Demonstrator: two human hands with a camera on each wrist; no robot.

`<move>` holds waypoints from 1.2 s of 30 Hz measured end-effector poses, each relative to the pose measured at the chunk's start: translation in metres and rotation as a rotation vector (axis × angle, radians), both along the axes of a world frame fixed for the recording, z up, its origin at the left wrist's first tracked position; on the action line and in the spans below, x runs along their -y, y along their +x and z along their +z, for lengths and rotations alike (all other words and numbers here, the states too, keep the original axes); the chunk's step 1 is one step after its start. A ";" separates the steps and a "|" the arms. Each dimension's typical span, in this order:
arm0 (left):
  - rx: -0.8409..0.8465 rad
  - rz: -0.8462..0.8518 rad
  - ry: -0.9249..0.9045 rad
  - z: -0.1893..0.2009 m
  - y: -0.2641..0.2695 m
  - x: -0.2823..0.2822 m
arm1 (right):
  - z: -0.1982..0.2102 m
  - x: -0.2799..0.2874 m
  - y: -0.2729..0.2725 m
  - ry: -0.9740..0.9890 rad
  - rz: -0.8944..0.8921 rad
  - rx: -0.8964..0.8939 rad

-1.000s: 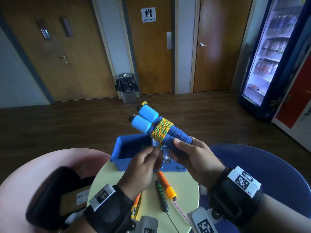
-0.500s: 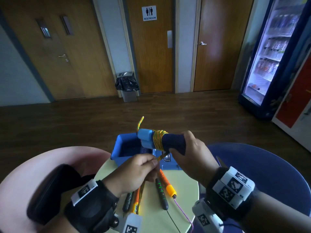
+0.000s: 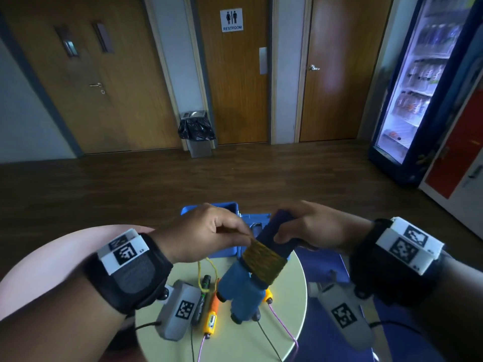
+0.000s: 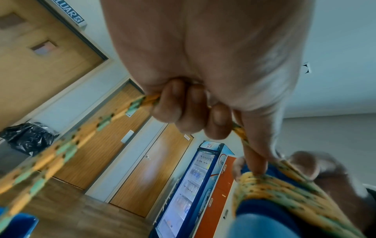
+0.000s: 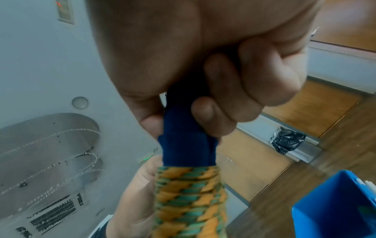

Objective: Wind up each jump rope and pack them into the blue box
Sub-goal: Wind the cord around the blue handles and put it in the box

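My right hand [image 3: 300, 231] grips the dark blue end of a pair of blue jump rope handles [image 3: 251, 283] [image 5: 185, 145], which point down toward me over the table. An orange and green rope [image 3: 264, 259] [image 5: 189, 198] is wound around them. My left hand [image 3: 209, 231] [image 4: 193, 109] pinches the rope's loose end [image 4: 61, 149] right at the coil. The blue box [image 3: 224, 249] [image 5: 335, 206] sits behind my hands at the table's far edge, mostly hidden. More jump ropes with orange [image 3: 211, 317] and dark handles [image 3: 205, 282] lie on the table.
The small round pale table [image 3: 287, 309] stands between a pink seat [image 3: 65, 246] on the left and a blue seat [image 3: 326, 262] on the right. Thin cords [image 3: 285, 325] trail off the near edge. A bin [image 3: 197, 134] and drinks fridge [image 3: 418, 82] stand farther off.
The handle bundle has swung from pointing up and away to pointing down toward me. My left hand rose from below the bundle to the top of the coil, pulling the rope end.
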State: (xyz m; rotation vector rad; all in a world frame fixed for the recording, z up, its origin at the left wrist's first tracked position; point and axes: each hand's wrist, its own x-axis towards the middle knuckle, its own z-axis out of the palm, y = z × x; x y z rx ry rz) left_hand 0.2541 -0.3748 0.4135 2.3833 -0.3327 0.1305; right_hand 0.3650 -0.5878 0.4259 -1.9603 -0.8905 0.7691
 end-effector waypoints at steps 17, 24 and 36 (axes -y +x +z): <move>-0.152 -0.016 -0.343 -0.005 0.011 0.013 | 0.009 0.028 -0.004 0.224 0.004 -0.376; -0.281 0.436 -1.049 -0.123 0.028 -0.002 | -0.004 0.029 -0.013 0.544 -0.057 -0.633; 0.007 0.383 -1.201 -0.066 0.017 0.083 | -0.021 0.001 -0.036 0.854 -0.252 -0.706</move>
